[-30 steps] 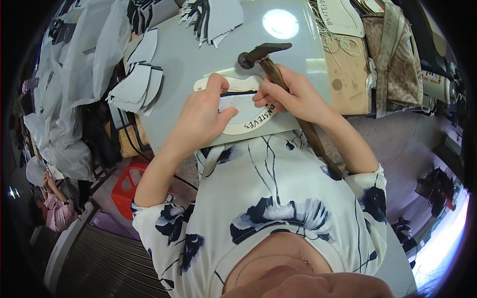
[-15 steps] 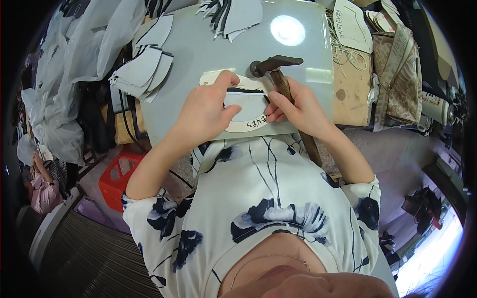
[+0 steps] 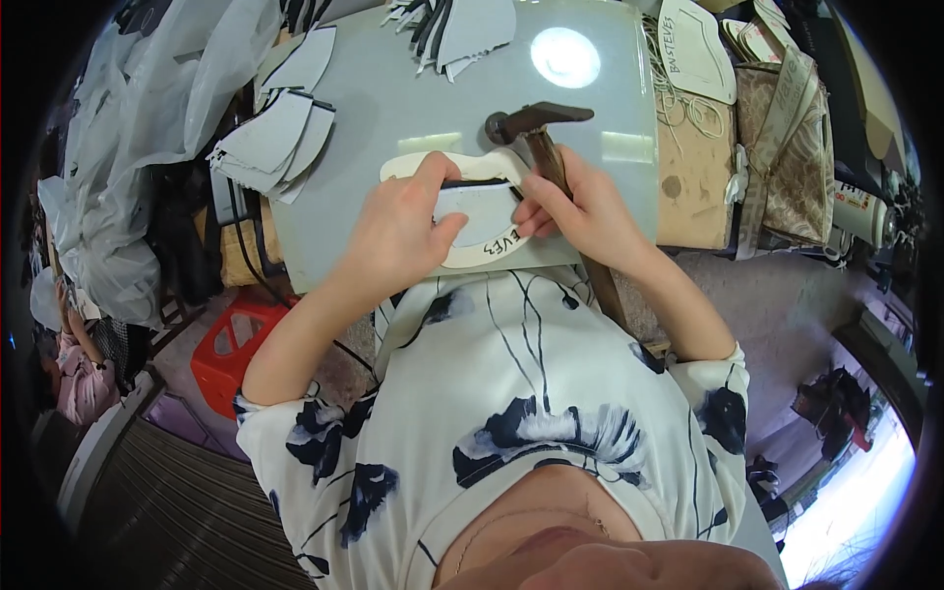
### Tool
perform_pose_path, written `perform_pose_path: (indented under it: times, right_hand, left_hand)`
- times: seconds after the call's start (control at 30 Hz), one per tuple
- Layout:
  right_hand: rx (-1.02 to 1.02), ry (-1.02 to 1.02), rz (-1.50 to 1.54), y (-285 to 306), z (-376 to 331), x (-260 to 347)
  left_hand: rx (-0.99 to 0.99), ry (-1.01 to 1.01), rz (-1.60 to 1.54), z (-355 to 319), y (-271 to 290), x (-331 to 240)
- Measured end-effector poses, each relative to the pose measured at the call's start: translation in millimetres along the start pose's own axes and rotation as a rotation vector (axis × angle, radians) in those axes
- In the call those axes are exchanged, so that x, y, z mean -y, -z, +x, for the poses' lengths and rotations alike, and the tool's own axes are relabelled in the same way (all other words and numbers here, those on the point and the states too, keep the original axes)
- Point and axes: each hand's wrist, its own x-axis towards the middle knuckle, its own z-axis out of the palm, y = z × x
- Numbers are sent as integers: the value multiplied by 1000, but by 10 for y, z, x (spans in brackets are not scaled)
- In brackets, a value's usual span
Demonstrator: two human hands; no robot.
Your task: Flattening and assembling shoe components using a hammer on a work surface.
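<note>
A cream, pear-shaped template (image 3: 476,258) with a cut-out middle and dark writing along its rim lies flat at the table's near edge. Inside the cut-out shows a pale grey-white piece (image 3: 477,211) with a black strip along its far side. My left hand (image 3: 398,218) grips the template's left part, index finger bent over the far rim and thumb on the pale piece. In my right hand (image 3: 585,211) is a hammer (image 3: 540,120), its wooden handle slanting back past the wrist. That hand's fingertips are at the template's right rim; exact contact is hard to make out.
Stacks of white cut pieces with black edges (image 3: 270,143) lie at the table's left, and more cut pieces (image 3: 472,34) at the far side. Right of the table are cord (image 3: 688,113), another cream template (image 3: 696,49) and a patterned bag (image 3: 784,157). A red stool (image 3: 231,344) stands left.
The template and both hands appear slightly further left, as does the whole scene. My right fingertips have drawn back a little from the near rim, uncovering more of it. The hammer stays in hand.
</note>
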Motion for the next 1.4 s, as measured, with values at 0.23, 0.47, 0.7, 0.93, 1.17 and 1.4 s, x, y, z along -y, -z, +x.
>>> perform_pose_path:
  times: [0.23, 0.47, 0.7, 0.93, 1.17, 1.4]
  right_hand:
    - [-59, 154, -108, 207, 58, 166]
    - [-146, 251, -970, 254, -295, 419]
    - [-155, 381, -1119, 117, -194, 261]
    - [-86, 206, -1259, 84, -128, 414]
    - [-117, 227, -1234, 46, -121, 354]
    - [-134, 205, -1267, 11, -125, 415]
  left_hand:
    - [-27, 16, 0, 0, 25, -63]
    - [-123, 70, -113, -27, -42, -20]
    - [-188, 17, -13, 23, -64, -43]
    - [-301, -288, 322, 52, -23, 12]
    - [-370, -411, 155, 132, -147, 214]
    - [-524, -677, 453, 147, -294, 332]
